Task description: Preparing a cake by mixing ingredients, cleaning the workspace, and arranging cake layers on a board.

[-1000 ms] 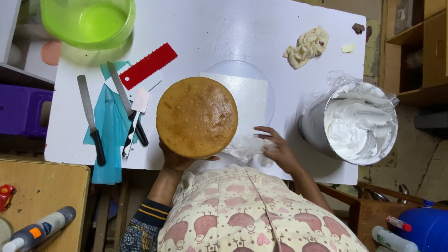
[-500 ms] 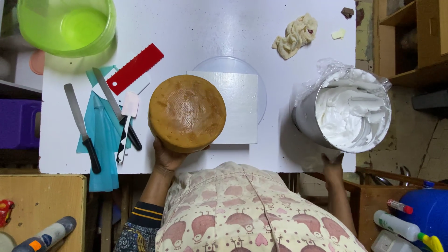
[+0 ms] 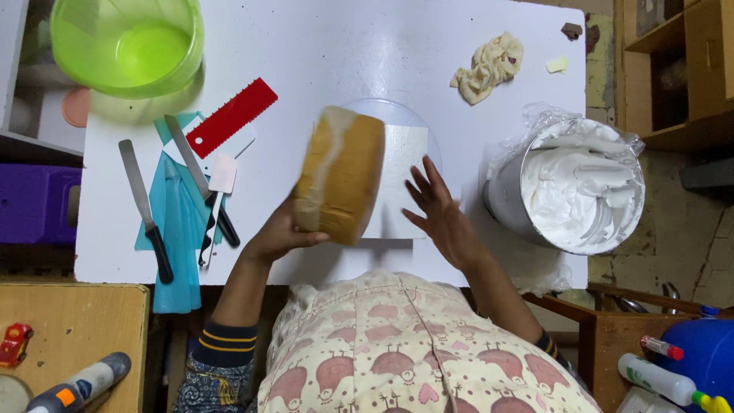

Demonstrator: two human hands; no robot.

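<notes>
A round golden-brown sponge cake (image 3: pixel 342 176) is tipped up on its edge over the white table (image 3: pixel 344 53), its side facing the camera. My left hand (image 3: pixel 279 233) grips its lower left edge. My right hand (image 3: pixel 440 210) is spread flat, fingers apart, just right of the cake, over a white square board (image 3: pixel 401 157) that lies on a clear round turntable (image 3: pixel 382 111). A metal bucket of white cream (image 3: pixel 577 187) lined with plastic stands to the right of that hand.
Left of the cake lie a red toothed scraper (image 3: pixel 229 118), two palette knives (image 3: pixel 145 206), a small white scraper and a teal cloth (image 3: pixel 176 229). A green plastic bowl (image 3: pixel 126 42) sits at the far left corner, a crumpled rag (image 3: pixel 485 69) at the far right.
The cake, flat on the board before, has been tilted up onto its edge by my left hand. My right hand came back from the cream bucket to the board.
</notes>
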